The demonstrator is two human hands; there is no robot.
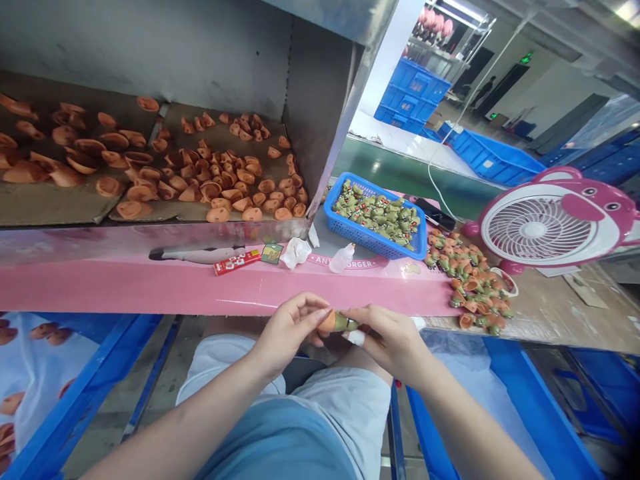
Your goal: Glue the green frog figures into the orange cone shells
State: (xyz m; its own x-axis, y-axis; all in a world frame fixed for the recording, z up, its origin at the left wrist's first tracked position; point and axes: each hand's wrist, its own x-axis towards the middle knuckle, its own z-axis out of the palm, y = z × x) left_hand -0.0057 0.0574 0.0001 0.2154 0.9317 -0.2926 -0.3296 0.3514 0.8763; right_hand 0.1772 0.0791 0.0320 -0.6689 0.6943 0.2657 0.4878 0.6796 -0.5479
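My left hand (287, 333) is closed around a small orange hollow piece (327, 325) in front of my lap. Pinched by my right hand (395, 340) is a small green figure piece (343, 322); its end meets the orange piece, though the fingers partly hide the joint. White tape wraps a right fingertip. Beyond my hands, a blue basket (375, 244) holds many similar green pieces. On the right part of the table lies a pile of orange-and-green joined pieces (470, 280).
Loose orange pieces (215, 173) cover cardboard inside a metal booth at left. On the pink table (150, 287) lie a red packet (237, 262), crumpled tissue (296, 253) and a small clear bottle (343, 259). A pink fan (545, 220) stands right. Blue crates (525, 400) flank my legs.
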